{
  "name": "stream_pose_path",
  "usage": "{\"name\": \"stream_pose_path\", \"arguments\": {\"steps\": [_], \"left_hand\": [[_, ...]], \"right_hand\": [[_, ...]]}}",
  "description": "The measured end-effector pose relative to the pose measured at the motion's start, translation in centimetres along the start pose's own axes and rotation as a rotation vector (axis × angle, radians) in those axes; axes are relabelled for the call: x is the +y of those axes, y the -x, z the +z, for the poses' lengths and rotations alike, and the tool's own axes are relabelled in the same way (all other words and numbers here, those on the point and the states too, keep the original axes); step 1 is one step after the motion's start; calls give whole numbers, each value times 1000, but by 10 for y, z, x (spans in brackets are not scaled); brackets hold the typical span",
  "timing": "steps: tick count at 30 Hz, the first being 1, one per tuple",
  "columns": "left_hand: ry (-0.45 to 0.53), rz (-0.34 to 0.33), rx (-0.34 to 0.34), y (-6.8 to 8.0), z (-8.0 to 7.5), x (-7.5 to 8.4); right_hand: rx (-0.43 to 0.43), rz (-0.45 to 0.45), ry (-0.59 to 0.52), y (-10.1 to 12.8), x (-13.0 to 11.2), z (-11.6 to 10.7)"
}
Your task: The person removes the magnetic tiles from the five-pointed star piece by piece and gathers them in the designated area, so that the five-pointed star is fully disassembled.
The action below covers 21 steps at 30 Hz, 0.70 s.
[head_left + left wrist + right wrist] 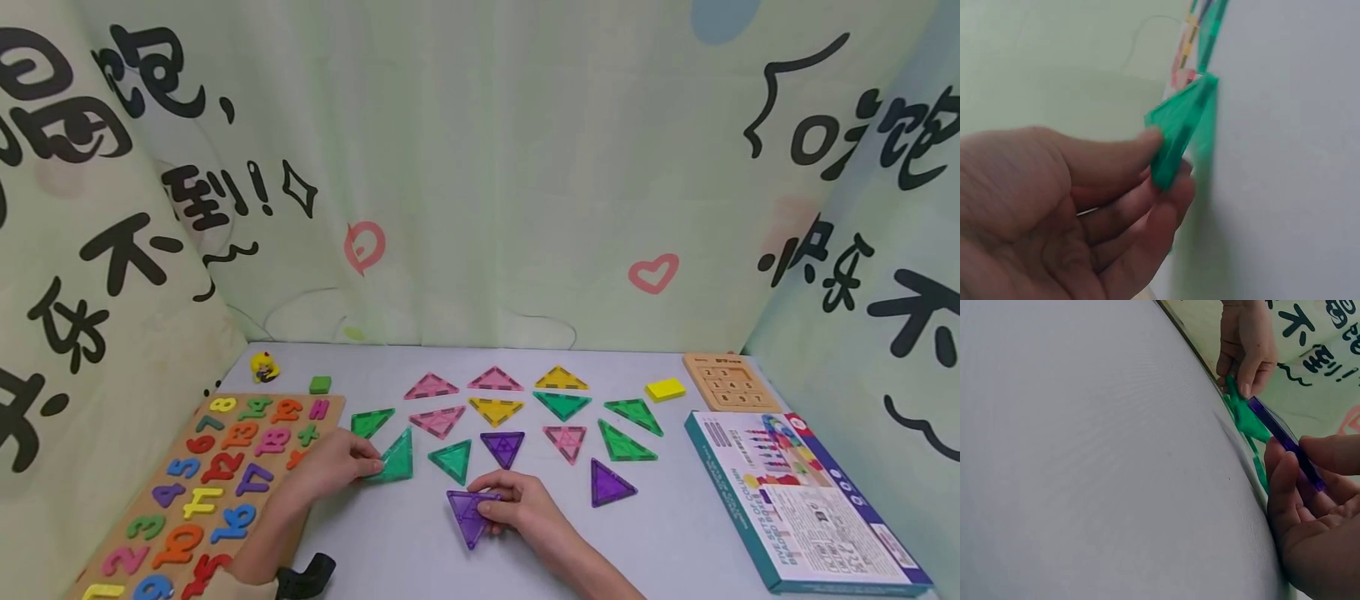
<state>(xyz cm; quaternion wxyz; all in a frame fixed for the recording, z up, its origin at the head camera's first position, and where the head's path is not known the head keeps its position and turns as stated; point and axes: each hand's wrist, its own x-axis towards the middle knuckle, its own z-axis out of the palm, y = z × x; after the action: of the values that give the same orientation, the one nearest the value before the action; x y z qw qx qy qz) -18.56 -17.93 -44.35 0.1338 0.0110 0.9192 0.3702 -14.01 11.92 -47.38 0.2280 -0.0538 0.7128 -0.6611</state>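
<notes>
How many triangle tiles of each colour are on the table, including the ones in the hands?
Green triangles: 6, one in the left hand
Pink triangles: 4
Purple triangles: 3, one in the right hand
Yellow triangles: 2
Total: 15

The head camera looks forward and down from above the near edge of the bench [420, 550], taking in the whole spread up to the curtain, with both hands low in the frame. The left wrist camera sits very close behind the left hand [1066, 212], facing along the bench surface at the green triangle [1179, 137]; the head view shares that tile at lower centre-left. The right wrist camera skims the bench from low down, the right hand [1316, 519] and purple triangle [1285, 440] at its right edge, the left hand upper right.
</notes>
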Motion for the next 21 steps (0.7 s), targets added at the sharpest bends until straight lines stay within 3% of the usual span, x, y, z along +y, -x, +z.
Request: {"name": "stream_pose_path", "arguments": {"steps": [4, 10, 14, 16, 18, 21], "left_hand": [[-92, -9, 80, -2, 4, 2], [-152, -4, 201, 1, 8, 5], [-171, -1, 233, 1, 8, 8], [-169, 4, 203, 1, 8, 12], [-133, 38, 129, 2, 8, 16], [-44, 128, -61, 4, 13, 23]], "right_hand": [[-19, 1, 3, 0, 0, 1], [-17, 16, -12, 1, 0, 3], [-1, 6, -7, 0, -2, 5], [3, -16, 26, -1, -4, 8], [2, -41, 72, -4, -6, 12], [-2, -85, 146, -9, -10, 21]]}}
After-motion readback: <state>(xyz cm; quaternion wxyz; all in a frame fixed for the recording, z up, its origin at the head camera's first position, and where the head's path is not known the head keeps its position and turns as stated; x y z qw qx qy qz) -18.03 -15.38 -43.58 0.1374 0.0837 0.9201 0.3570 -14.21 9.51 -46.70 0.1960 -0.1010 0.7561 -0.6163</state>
